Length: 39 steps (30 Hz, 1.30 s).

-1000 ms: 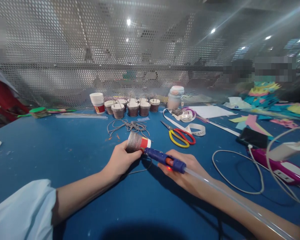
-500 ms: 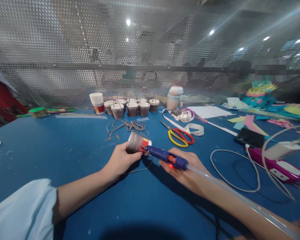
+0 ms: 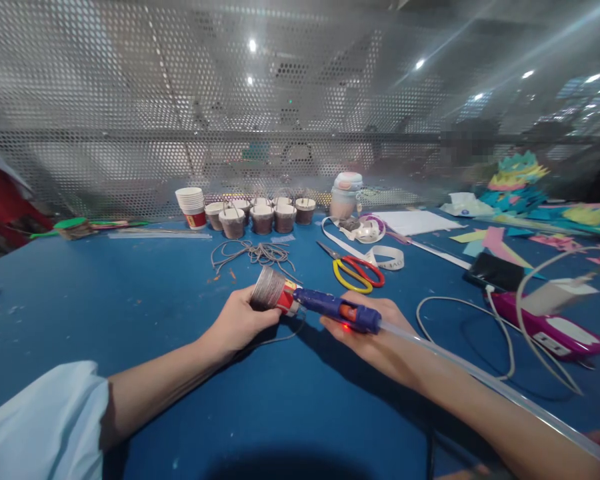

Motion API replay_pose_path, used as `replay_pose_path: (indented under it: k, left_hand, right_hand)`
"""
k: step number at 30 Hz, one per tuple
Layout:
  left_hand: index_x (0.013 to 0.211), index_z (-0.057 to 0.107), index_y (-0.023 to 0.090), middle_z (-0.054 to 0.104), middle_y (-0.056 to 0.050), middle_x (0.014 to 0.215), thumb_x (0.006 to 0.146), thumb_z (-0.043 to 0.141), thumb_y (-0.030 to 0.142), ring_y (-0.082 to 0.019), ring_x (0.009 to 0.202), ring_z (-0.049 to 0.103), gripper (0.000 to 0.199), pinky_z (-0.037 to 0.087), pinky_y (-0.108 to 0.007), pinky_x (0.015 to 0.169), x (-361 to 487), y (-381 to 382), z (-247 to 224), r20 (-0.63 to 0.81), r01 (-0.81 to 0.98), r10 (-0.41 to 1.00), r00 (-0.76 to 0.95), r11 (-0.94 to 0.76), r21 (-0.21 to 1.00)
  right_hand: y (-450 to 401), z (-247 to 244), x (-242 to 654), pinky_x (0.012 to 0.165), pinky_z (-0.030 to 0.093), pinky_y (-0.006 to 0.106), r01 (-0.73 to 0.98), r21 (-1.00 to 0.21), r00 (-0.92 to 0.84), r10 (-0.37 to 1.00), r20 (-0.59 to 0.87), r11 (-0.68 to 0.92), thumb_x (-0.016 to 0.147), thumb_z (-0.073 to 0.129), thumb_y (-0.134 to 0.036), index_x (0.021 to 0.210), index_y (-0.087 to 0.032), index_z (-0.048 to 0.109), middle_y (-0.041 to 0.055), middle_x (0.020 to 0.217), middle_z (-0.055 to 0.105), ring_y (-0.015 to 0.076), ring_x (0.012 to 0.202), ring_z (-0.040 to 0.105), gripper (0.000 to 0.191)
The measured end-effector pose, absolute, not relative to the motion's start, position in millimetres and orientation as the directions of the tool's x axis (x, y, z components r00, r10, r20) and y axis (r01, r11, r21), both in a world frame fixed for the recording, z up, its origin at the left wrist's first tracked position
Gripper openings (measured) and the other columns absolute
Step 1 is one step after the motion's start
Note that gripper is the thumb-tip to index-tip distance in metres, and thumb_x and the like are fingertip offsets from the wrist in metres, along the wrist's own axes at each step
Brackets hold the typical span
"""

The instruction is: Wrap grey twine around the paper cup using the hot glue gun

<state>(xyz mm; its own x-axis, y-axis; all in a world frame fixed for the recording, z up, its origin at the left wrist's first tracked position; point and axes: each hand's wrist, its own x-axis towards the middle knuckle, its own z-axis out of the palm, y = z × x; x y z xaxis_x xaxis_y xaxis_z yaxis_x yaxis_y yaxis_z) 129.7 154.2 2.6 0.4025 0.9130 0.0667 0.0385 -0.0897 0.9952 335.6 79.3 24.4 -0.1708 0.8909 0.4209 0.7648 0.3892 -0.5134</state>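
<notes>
My left hand (image 3: 240, 320) is wrapped round a red paper cup (image 3: 269, 289) lying tilted, its lower part wound with grey cord. In my right hand (image 3: 370, 337) is a blue glue gun (image 3: 337, 309), a small red light glowing on it and a long clear glue stick (image 3: 480, 373) running out of its back. The gun's nozzle points at the red part of the cup, close to the rim; whether it touches cannot be made out. A loose pile of grey cord (image 3: 260, 253) lies just behind the cup, and one strand hangs below it.
Behind stand cord-wrapped cups (image 3: 262, 220), stacked paper cups (image 3: 191, 208) and a bottle (image 3: 347, 195). Scissors (image 3: 357, 272) and white tape (image 3: 387, 257) lie right of the cord. Farther right are a black phone (image 3: 495, 272), a magenta power strip (image 3: 555, 327), cables and coloured paper.
The glue gun has shifted slightly relative to the cup, its nozzle now lower across the red part. Both hands keep their hold. The whole view has moved a little.
</notes>
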Motion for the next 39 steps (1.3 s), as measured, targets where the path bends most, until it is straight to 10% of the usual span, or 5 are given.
replay_pose_path:
  k: [39]
  left_hand:
    - [0.087, 0.066, 0.012, 0.064, 0.001, 0.072, 0.063, 0.063, 0.011, -0.011, 0.063, 0.055, 0.025, 0.044, -0.023, 0.064, 126, 157, -5, 0.107, 0.072, 0.859, 0.501, -0.164, 0.984]
  right_hand:
    - [85, 42, 346, 0.049, 0.04, 0.024, 0.732, -0.637, -0.09, 0.961, 0.263, 0.243, 0.08, 0.058, -0.043, 0.076, -0.02, 0.069, -0.0026, 0.058, 0.057, 0.0127, 0.052, 0.048, 0.026]
